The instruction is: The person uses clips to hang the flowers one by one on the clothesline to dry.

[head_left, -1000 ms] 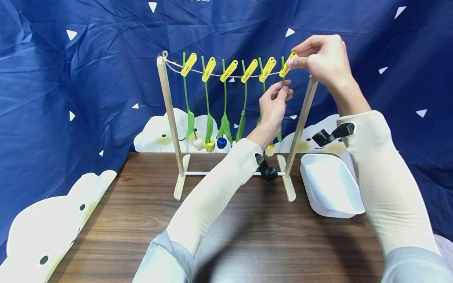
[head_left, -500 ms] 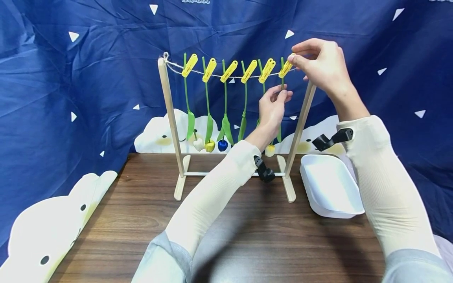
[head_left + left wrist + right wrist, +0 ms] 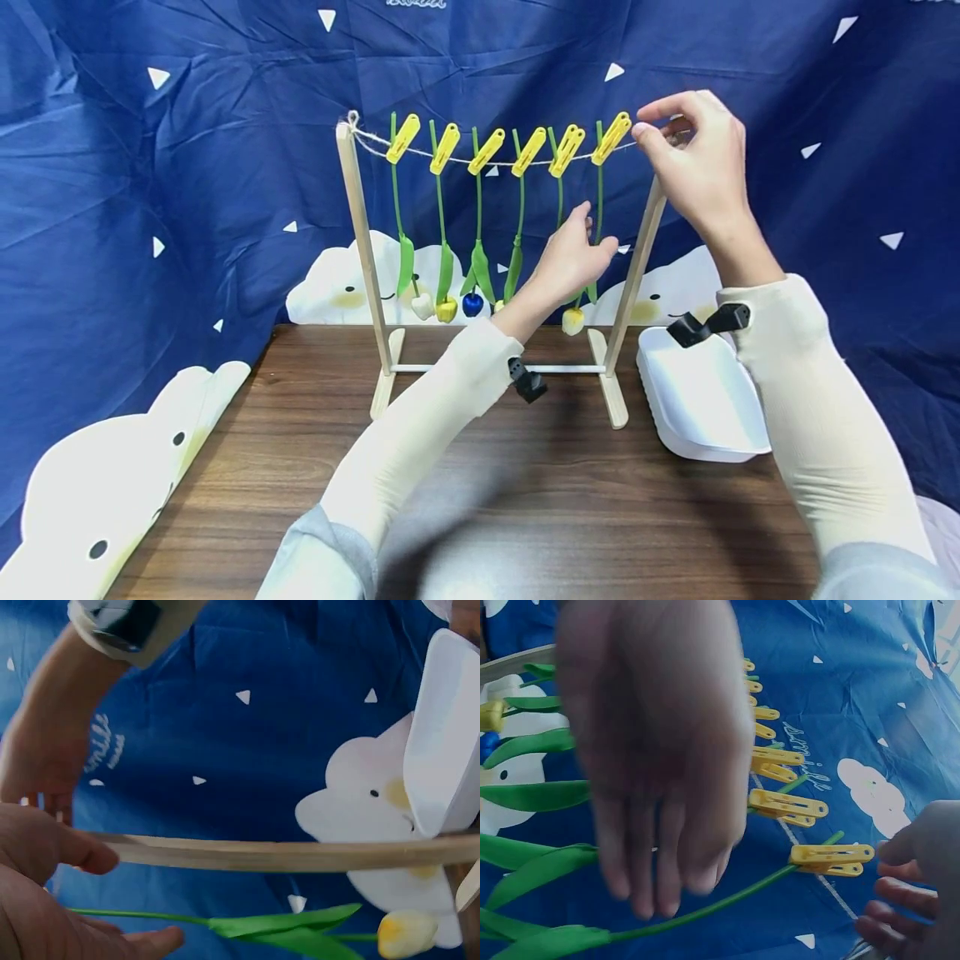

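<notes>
Several artificial tulips hang upside down from a string (image 3: 504, 162), each held by a yellow clothespin. The rightmost clothespin (image 3: 611, 138) grips the string and the stem of a white-and-yellow tulip (image 3: 573, 321). My right hand (image 3: 701, 158) is just right of that clothespin, fingers apart from it and holding nothing; in the right wrist view a gap shows between them. My left hand (image 3: 573, 258) is beside the same tulip's stem, thumb and fingers spread. In the left wrist view the stem passes behind its fingers, so contact is hard to judge.
The string is tied to a wooden stand (image 3: 363, 242) on a brown table (image 3: 300, 500). A white plastic bin (image 3: 705, 400) stands right of the stand's foot. A blue curtain (image 3: 225, 167) with clouds and triangles hangs close behind.
My right hand has let go of the rightmost clothespin and moved slightly right and down. My left hand has released the tulip stem, spread its fingers and dropped lower.
</notes>
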Available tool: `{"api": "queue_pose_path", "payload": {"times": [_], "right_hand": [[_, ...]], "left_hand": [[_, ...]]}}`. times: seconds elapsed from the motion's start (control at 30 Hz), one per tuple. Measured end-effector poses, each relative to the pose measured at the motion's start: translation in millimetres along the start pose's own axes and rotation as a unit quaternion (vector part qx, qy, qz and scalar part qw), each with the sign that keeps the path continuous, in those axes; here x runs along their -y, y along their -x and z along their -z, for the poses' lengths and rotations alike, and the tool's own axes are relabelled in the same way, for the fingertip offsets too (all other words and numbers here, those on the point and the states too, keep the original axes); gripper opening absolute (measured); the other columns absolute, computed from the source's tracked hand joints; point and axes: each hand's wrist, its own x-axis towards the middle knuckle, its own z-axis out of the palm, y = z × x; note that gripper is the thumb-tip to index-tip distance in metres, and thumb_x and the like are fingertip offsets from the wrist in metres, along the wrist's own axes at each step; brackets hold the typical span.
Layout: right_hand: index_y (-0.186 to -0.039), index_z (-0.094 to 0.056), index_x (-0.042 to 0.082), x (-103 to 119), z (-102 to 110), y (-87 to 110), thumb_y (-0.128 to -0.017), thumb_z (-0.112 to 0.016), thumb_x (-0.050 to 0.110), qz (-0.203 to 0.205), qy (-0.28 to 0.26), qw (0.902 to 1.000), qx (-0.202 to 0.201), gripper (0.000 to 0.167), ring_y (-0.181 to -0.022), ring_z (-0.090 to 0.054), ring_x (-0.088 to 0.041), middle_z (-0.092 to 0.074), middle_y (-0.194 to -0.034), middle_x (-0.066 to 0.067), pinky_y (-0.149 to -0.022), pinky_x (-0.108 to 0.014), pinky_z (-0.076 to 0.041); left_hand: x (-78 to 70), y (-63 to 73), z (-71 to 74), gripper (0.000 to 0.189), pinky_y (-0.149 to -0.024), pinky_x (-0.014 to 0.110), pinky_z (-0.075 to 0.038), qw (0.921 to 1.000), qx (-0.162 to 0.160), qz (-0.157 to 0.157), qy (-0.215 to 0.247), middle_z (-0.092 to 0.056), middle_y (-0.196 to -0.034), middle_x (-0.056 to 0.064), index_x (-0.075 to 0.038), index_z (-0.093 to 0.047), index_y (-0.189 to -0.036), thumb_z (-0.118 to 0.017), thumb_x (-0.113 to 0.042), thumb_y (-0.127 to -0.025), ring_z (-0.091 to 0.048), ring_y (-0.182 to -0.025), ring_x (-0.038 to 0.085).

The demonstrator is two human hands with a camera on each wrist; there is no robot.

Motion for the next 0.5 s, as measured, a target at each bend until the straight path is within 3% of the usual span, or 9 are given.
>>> {"api": "queue_pose_path", "payload": {"times": [0.1, 0.2, 0.37, 0.5], "right_hand": [[-0.106, -0.082, 0.002, -5, -2, 10.4, -0.097, -0.073, 0.02, 0.017, -0.021, 0.9979, -0.059, 0.022, -0.088, -0.057, 0.009, -0.057, -0.092, 0.03, -0.076, -0.014, -0.042], [-0.1, -0.082, 0.001, -8, -1, 23.8, -0.097, -0.074, 0.019, 0.023, -0.039, 0.9952, -0.087, 0.021, -0.087, -0.059, 0.009, -0.06, -0.09, 0.032, -0.075, -0.013, -0.043], [-0.095, -0.08, 0.0, -18, -1, 52.1, -0.098, -0.074, 0.02, 0.046, -0.045, 0.996, -0.062, 0.021, -0.081, -0.057, 0.008, -0.061, -0.088, 0.03, -0.077, -0.012, -0.044], [-0.092, -0.078, -0.001, -26, -3, 78.4, -0.099, -0.075, 0.016, 0.067, -0.039, 0.9966, -0.029, 0.019, -0.079, -0.055, 0.008, -0.068, -0.088, 0.012, -0.077, -0.012, -0.044]], "left_hand": [[6.6, 11.4, 9.9, 0.065, -0.118, 0.032, -0.047, 0.9985, 0.024, -0.03, -0.039, -0.047, -0.166, 0.007, -0.011, -0.031, -0.167, -0.057, -0.02, -0.108, -0.051, -0.15, 0.018], [17.2, 22.7, 18.3, 0.058, -0.112, 0.03, -0.052, 0.9967, 0.032, -0.061, -0.042, -0.058, -0.157, 0.008, -0.008, -0.041, -0.162, -0.056, -0.016, -0.107, -0.061, -0.14, 0.019], [40.1, 42.3, 34.6, 0.043, -0.102, 0.032, -0.054, 0.9937, 0.044, -0.083, -0.061, -0.074, -0.132, 0.006, -0.009, -0.057, -0.149, -0.058, -0.019, -0.107, -0.069, -0.118, 0.017], [63.9, 57.0, 45.7, 0.03, -0.091, 0.031, -0.057, 0.9938, 0.06, -0.074, -0.056, -0.078, -0.114, 0.003, -0.009, -0.063, -0.134, -0.062, -0.021, -0.106, -0.074, -0.104, 0.018]]}}
